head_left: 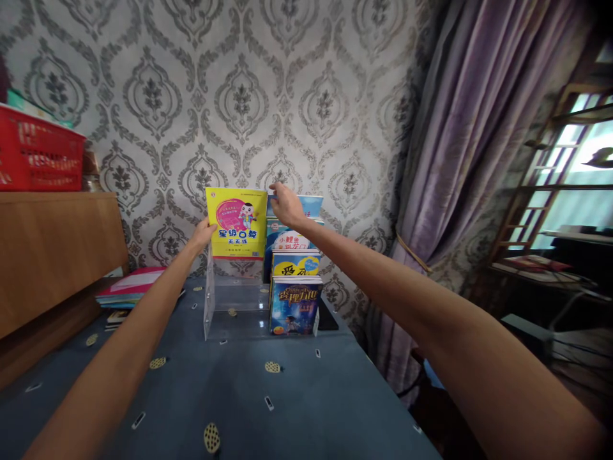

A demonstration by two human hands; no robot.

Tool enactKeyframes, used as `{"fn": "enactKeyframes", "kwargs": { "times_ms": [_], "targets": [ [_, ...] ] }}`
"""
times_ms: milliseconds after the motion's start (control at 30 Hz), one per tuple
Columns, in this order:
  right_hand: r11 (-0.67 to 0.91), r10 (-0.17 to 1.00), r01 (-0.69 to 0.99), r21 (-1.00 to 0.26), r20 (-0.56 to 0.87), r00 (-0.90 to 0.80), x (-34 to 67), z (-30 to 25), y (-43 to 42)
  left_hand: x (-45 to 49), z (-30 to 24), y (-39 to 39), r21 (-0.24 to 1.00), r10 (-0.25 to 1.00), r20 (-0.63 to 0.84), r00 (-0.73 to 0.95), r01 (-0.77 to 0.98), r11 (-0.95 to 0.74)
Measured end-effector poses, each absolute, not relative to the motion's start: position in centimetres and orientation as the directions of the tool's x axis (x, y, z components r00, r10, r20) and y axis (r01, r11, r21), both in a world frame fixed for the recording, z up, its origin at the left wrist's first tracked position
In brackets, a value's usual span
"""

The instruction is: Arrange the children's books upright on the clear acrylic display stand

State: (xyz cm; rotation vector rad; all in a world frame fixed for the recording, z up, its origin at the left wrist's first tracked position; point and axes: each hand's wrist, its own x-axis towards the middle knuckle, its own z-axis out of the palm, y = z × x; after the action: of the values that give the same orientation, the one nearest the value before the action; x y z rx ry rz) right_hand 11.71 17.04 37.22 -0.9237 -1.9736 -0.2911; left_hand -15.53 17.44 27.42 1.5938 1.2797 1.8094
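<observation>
A yellow workbook (239, 246) with a pink circle and a cartoon child on its cover stands upright at the back left of a clear acrylic book rack (234, 326). My left hand (205, 234) is closed on the workbook's left edge. Just beside its upper right corner is my right hand (287, 206), fingers half curled and slightly apart, with nothing visible in them. It covers part of a light blue book (311, 204). Stepped below that in the rack are another blue book (292, 239), a yellow and blue book (297, 263) and a dark blue book (294, 310).
The rack stands on a blue patterned tablecloth (239, 396) near the wall. A stack of books and folders (129, 287) lies at left, by a wooden cabinet (57, 255) bearing a red basket (43, 153). A black flat object (328, 317) sits right of the rack, near a purple curtain (460, 140).
</observation>
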Motion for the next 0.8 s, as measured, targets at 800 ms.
{"fn": "enactKeyframes", "kwargs": {
  "times_ms": [800],
  "targets": [
    [0.720, 0.495, 0.681, -0.134, 0.787, -0.368, 12.2, 38.1, 16.8, -15.6, 26.8, 18.2, 0.801, 0.761, 0.597, -0.252, 0.224, -0.555]
  ]
}}
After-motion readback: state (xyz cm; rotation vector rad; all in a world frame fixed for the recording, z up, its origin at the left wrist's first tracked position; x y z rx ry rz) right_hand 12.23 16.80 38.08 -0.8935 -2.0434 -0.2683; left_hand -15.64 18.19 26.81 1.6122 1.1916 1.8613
